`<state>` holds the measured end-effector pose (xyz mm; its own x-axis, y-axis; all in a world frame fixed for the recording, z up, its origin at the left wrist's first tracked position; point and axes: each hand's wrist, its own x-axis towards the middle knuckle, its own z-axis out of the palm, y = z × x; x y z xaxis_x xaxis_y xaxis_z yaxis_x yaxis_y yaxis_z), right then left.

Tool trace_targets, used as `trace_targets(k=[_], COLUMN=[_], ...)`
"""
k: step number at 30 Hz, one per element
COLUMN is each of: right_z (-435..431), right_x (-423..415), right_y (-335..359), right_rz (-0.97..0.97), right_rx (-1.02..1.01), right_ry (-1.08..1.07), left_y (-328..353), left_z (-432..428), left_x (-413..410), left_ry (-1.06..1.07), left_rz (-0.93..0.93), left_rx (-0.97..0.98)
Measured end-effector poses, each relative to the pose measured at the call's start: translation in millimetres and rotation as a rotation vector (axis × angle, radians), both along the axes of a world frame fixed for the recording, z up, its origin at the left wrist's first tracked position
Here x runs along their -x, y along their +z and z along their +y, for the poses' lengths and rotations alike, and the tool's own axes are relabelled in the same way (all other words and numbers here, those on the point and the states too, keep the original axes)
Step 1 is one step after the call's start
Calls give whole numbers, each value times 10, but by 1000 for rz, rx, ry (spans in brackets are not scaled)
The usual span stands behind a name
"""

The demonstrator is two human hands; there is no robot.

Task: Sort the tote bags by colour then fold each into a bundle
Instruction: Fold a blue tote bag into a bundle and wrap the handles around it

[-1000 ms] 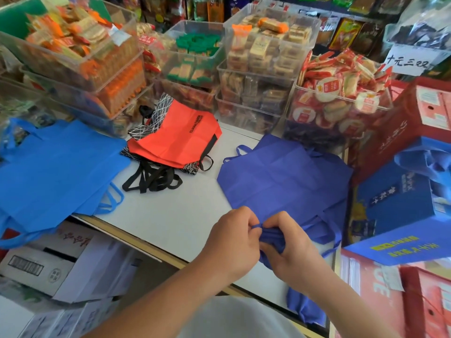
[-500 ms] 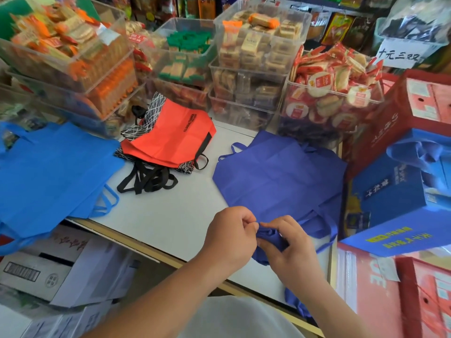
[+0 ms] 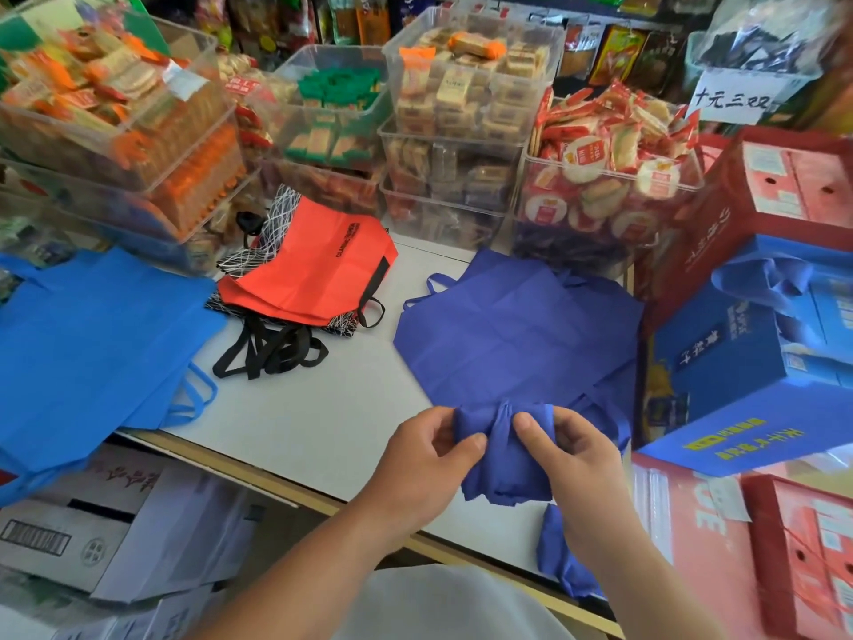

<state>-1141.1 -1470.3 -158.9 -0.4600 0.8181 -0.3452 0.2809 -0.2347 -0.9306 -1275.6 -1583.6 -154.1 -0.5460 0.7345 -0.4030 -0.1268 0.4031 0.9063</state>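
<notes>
A folded dark blue tote bundle (image 3: 501, 459), with a strap wound round its middle, is held above the table's front edge. My left hand (image 3: 427, 461) grips its left side and my right hand (image 3: 570, 455) grips its right side, thumbs on top. Behind it a pile of flat dark blue totes (image 3: 517, 330) lies on the white table (image 3: 304, 418). Red totes with black handles (image 3: 309, 265) lie on black-and-white patterned totes at the back middle. Bright blue totes (image 3: 92, 344) lie piled at the left, hanging over the edge.
Clear bins of packaged snacks (image 3: 457, 131) stand stacked along the back of the table. Red and blue gift boxes (image 3: 757, 344) crowd the right side. Cardboard boxes (image 3: 69, 538) sit below the table's front edge at the left.
The hands moved apart from a tight pinch on the strap. The bundle now shows whole between them, with the strap wound round its middle.
</notes>
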Motion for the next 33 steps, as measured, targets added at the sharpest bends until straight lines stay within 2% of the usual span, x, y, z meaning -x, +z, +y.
trace_targets(k=[4, 9, 20, 23, 26, 30, 31, 33], right_z=[18, -47, -287, -353, -404, -383, -359, -306], right_x=[-111, -137, -201, -278, -410, -509, -539, -670], right_y=[-24, -88, -176, -233, -349, -609, -724, -1042], right_rz=[93, 107, 51, 67, 29, -18, -74, -274], right_rx=[184, 169, 129, 196, 220, 326, 350, 264], right_ry=[200, 58, -138, -191, -221, -187, -163, -140], left_y=[-26, -63, -67, -127, -302, -753, -893, -1191], left_z=[9, -32, -27, 11, 22, 31, 54, 99], left_x=[36, -42, -160, -319, -437, -418, -407, -387], left_ry=[121, -7, -71, -60, -109, -90, -114, -150], left_rz=[26, -194, -292, -246, -14, -130, -123, -62], left_rx=[-19, 13, -7, 35, 122, 220, 253, 343])
